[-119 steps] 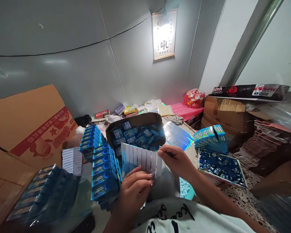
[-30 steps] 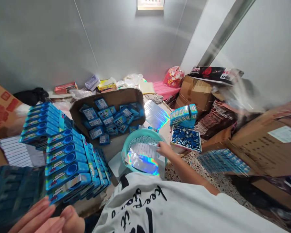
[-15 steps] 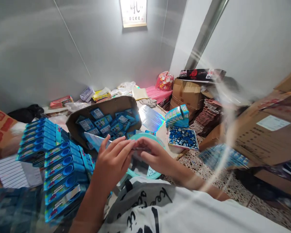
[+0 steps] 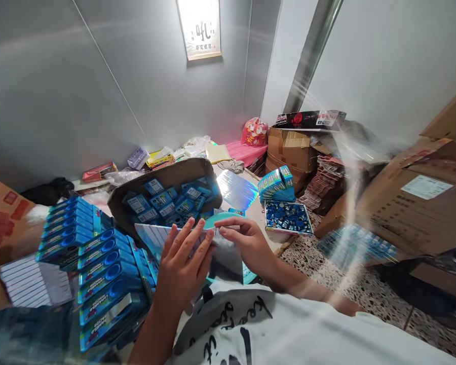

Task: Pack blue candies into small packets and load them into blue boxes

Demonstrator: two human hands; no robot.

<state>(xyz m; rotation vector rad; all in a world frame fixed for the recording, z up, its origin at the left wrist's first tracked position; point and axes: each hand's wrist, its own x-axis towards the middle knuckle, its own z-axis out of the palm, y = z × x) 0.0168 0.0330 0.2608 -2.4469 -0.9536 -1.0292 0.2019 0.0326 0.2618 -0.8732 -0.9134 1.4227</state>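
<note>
My left hand [image 4: 184, 266] is over a thin sheet with pale stripes [image 4: 150, 234], its fingers spread along the sheet and the thumb hidden. My right hand [image 4: 247, 243] pinches at the sheet's near right edge with thumb and forefinger; whether a small piece is between them is too fine to make out. The sheet is tilted above a teal basin [image 4: 216, 219], and its grey part hangs below the fingers. Left of my hands stand rows of blue packs [image 4: 106, 289] with round openings. Behind is a cardboard carton [image 4: 116, 195] holding small blue boxes [image 4: 161, 200].
On the right, an open box of blue and silver round pieces [image 4: 287, 215] stands before upright blue packs [image 4: 275, 185]. A shiny sheet [image 4: 235, 187] lies behind the basin. Large cardboard boxes [image 4: 399, 213] line the right. Another striped sheet [image 4: 32, 279] lies far left.
The sheet has tipped, so more of its grey part shows below my fingers. My hands have drawn slightly apart, the right fingers now pinching at the edge. The view has shifted slightly.
</note>
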